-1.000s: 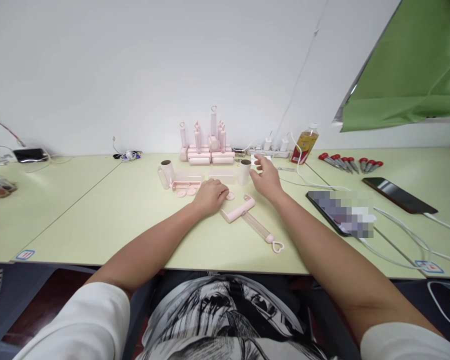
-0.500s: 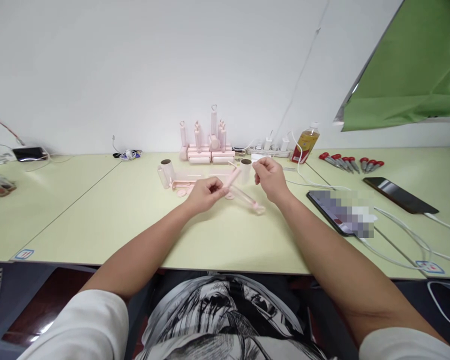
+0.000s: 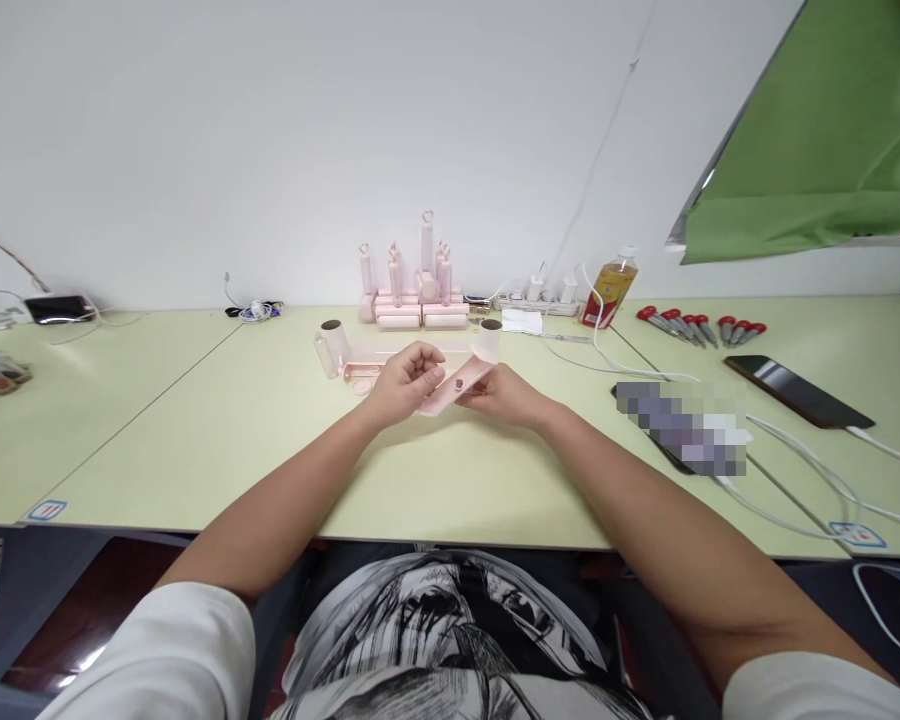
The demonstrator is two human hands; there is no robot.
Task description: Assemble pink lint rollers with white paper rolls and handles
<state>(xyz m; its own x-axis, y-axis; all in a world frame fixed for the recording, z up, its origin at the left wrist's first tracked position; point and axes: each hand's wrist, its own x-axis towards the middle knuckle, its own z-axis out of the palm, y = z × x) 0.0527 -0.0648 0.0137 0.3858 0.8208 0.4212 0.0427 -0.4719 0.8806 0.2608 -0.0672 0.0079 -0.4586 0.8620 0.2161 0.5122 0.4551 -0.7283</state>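
You hold the pink handle (image 3: 456, 386) between both hands, just above the counter (image 3: 270, 430). Your left hand (image 3: 403, 380) curls its fingers shut on one end; your right hand (image 3: 504, 396) pinches the other. It looks bare, I think: a roll (image 3: 489, 338) stands just past your fingers, not on yet.

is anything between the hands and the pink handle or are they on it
Nothing visible stands between them. The left hand and right hand both grip the pink handle, one from either side. The cardboard roll stands behind it, apart.
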